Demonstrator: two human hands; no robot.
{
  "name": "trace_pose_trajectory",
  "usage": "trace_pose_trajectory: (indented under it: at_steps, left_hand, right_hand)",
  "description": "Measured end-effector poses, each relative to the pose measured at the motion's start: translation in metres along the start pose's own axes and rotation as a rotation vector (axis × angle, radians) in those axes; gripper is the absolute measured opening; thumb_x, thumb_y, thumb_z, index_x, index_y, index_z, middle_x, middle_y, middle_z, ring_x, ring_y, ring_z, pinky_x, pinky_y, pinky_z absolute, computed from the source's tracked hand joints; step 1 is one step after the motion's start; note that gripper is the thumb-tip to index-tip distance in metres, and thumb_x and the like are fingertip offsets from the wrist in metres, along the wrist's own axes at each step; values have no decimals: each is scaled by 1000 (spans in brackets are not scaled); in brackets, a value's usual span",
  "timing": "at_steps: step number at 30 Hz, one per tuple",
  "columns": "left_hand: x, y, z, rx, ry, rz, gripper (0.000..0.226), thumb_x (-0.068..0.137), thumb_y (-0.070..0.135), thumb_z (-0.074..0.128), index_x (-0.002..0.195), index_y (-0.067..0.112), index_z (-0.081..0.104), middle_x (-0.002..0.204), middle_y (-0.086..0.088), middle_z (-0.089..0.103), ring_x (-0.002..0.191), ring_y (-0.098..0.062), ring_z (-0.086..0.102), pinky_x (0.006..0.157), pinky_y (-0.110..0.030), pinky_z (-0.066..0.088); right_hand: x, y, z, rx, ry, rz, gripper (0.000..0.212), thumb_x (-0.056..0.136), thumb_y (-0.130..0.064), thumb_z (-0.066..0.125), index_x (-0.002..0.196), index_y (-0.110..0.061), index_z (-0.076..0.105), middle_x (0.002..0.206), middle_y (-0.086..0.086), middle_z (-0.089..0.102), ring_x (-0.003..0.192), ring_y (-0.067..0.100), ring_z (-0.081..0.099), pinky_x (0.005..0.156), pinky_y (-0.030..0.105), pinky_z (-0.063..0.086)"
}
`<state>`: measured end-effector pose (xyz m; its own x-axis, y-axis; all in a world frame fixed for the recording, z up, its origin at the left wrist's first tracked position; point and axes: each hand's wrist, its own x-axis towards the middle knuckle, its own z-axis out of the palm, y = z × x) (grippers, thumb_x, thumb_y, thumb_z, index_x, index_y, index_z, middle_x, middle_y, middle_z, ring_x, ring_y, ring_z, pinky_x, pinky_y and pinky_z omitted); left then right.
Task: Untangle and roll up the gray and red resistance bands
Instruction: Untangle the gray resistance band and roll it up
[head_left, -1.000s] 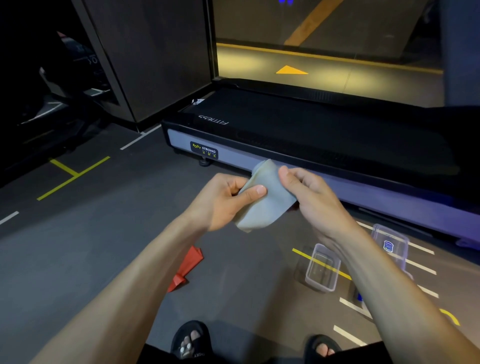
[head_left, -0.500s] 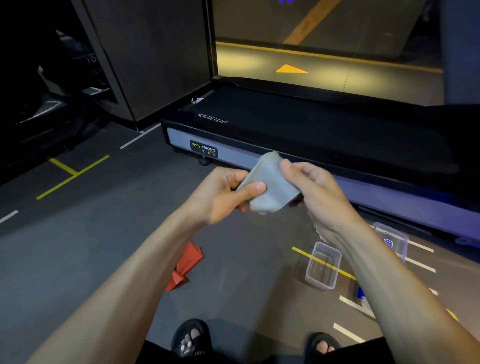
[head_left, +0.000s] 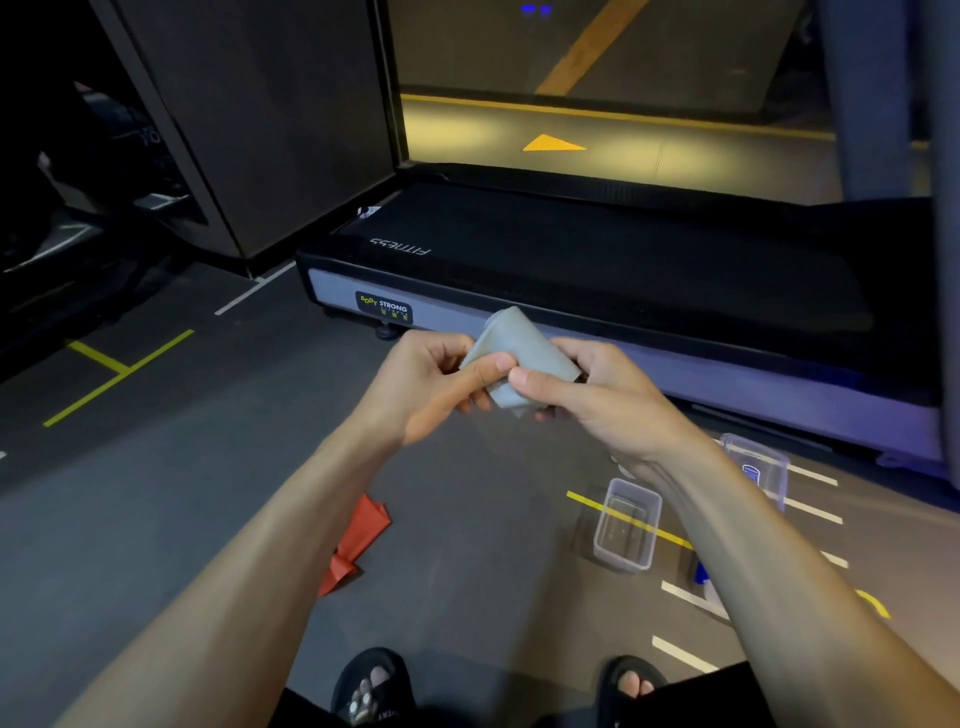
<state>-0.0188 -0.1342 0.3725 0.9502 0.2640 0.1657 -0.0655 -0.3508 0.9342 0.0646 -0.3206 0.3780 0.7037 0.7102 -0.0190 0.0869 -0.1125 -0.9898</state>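
2 hands (head_left: 426, 389) (head_left: 597, 400) pinch gray band (head_left: 519, 348) between them.

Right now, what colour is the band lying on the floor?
Red. The band lies crumpled on the grey floor, seen in the head view.

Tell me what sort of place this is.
Most likely a gym. A treadmill with "FITNESS" on its deck stands ahead, the dark floor carries painted yellow and white lines, and the hands hold a gray resistance band while a red one lies below.
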Motion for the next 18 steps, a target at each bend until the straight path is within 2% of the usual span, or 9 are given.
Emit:
trace_pose_trajectory:
  at_steps: [2, 5, 8, 11, 13, 15, 16, 18]
  left_hand:
    - [1, 4, 5, -44, 7, -22, 47, 78, 46, 73, 76, -1, 69, 59, -1, 68, 59, -15, 61, 61, -23, 52]
    - [2, 9, 13, -110, 48, -52, 61, 78, 48, 77, 79, -11, 61, 59, -2, 64, 54, -10, 55, 59, -21, 48]
    - [1, 14, 20, -185, 15, -62, 55, 75, 59, 82, 89, 8, 64, 67, -4, 63, 59, -13, 57, 60, -25, 47]
    - [-1, 22, 30, -363, -58, -17, 78, 66, 68, 83, 120, 14, 65, 85, -4, 67, 69, -18, 59, 62, -27, 46]
    - [-2, 30, 38, -437, -46, 39, 73, 72, 62, 83, 121, 11, 67, 85, -6, 64, 68, -20, 52, 62, -26, 45]
    - [-2, 40, 45, -411, 21, 78, 55, 79, 50, 80, 114, 10, 70, 81, -4, 64, 65, -17, 51, 62, -23, 45]
    - [-1, 45, 48, -396, 51, 85, 50, 79, 47, 78, 113, 10, 70, 81, -2, 66, 64, -14, 53, 62, -23, 46]
    - [0, 54, 52, -412, 79, 78, 54, 75, 49, 82, 113, 12, 70, 84, -1, 68, 64, -11, 55, 62, -23, 47]
  right_hand:
    - [-3, -3, -5, 35, 13, -26, 32, 91, -23, 78, 119, -12, 68, 107, 11, 76, 89, 15, 70, 75, 30, 55]
    - [-8, -8, -15, 67, 11, -34, 37, 91, -23, 77, 124, -11, 63, 103, 2, 78, 90, 11, 71, 76, 29, 54]
    - [-14, -13, -25, 0, -60, -36, 41, 93, -38, 73, 120, -8, 65, 98, 1, 77, 87, 11, 68, 77, 31, 52]
    - [-21, -20, -29, 57, -144, -32, 50, 99, -45, 59, 120, -1, 66, 103, 14, 74, 84, 14, 63, 77, 35, 45]
    - [-26, -26, -29, 120, -175, -14, 52, 102, -48, 54, 122, -2, 66, 110, 17, 74, 84, 15, 59, 78, 34, 44]
    - [-30, -33, -30, 107, -177, -34, 47, 99, -48, 60, 119, -6, 66, 101, 4, 75, 82, 13, 56, 75, 30, 47]
    - [-32, -36, -31, 108, -141, -54, 41, 97, -42, 66, 118, -6, 65, 93, -3, 73, 79, 12, 56, 74, 30, 48]
    - [-34, -39, -36, 151, -45, -98, 33, 94, -25, 73, 118, -4, 63, 85, -5, 70, 74, 11, 58, 71, 31, 50]
